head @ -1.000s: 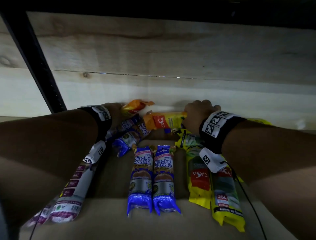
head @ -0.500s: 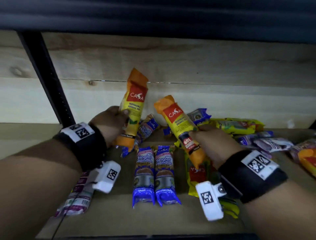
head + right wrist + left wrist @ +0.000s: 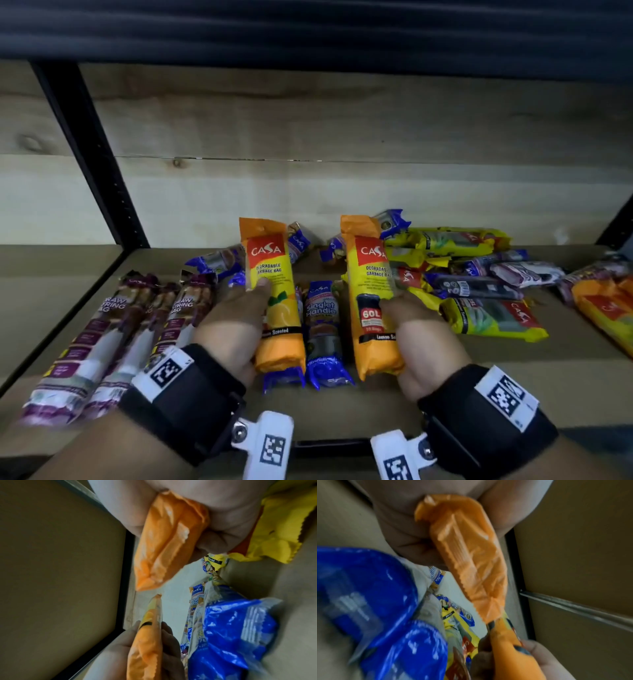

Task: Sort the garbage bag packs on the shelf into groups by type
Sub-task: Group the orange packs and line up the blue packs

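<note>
My left hand (image 3: pixel 239 325) grips an orange Casa degradable garbage bag pack (image 3: pixel 274 294), held upright above the shelf; the left wrist view shows the same pack (image 3: pixel 467 561) in my palm. A second orange Casa pack (image 3: pixel 371 298), marked 60L, stands upright in the grip of my right hand (image 3: pixel 416 329), and its lower end (image 3: pixel 168 538) shows in the right wrist view. Two blue Singlet Handle packs (image 3: pixel 323 329) lie side by side on the shelf between my hands. Purple Draw String packs (image 3: pixel 113 335) lie in a row at the left.
A mixed heap of yellow Casa packs (image 3: pixel 486 317), blue packs (image 3: pixel 476 286) and purple ones lies at the right, with another orange pack (image 3: pixel 606 308) at the far right. More blue packs (image 3: pixel 219 260) lie behind. A black shelf post (image 3: pixel 92 154) stands back left, before the wooden back wall (image 3: pixel 342 137).
Both hands have drawn back from the rear of the shelf, each lifting an orange Casa pack upright. The packs now stand lower and nearer the front edge.
</note>
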